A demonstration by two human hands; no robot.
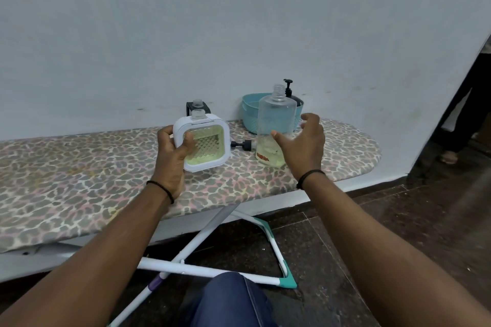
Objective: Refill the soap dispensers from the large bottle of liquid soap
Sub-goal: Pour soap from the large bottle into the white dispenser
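My left hand (172,159) grips a square white soap dispenser (202,142) by its left side, holding it upright on the ironing board (79,180). Its clear window shows pale yellow-green soap and its threaded neck is uncapped. The large clear bottle (275,125) stands open-topped to the right, with a little pale soap at its bottom. My right hand (300,141) hovers in front of that bottle, fingers spread, and appears to hold nothing. A black pump head (241,145) lies on the board between the two. Behind the white dispenser stands a second one (197,107), black with a clear neck.
A teal basket (252,114) sits at the back against the wall, with a dark pump bottle (291,93) in it. The leopard-print board ends at the right. Its white and teal legs (268,241) cross the dark floor below. My knee (231,300) is at the bottom.
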